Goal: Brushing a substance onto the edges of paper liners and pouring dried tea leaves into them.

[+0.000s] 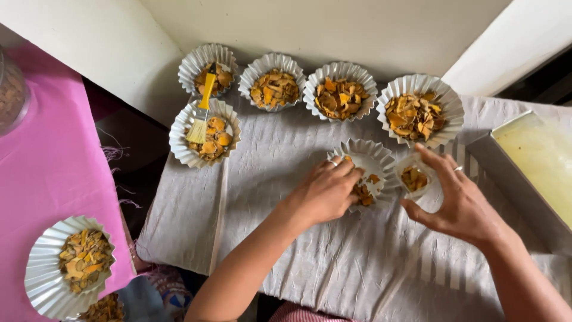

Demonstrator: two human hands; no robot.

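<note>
The left hand (326, 192) is pinching dried orange pieces in a fluted paper cup (370, 161); the right hand (462, 200), fingers spread loose, is cupping a small plastic tub (413, 176), with filled cups (415, 117) crowding behind.

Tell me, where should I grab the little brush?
Take the brush by its yellow handle, coming from above. The handle sticks up clear between two paper cups, while the bristles lie on the orange chips in the nearer one.

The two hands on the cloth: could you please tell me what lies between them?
In the head view, a small clear cup of orange chips sits between the left hand and right hand, beside the fluted paper cup under the left fingers.
</note>
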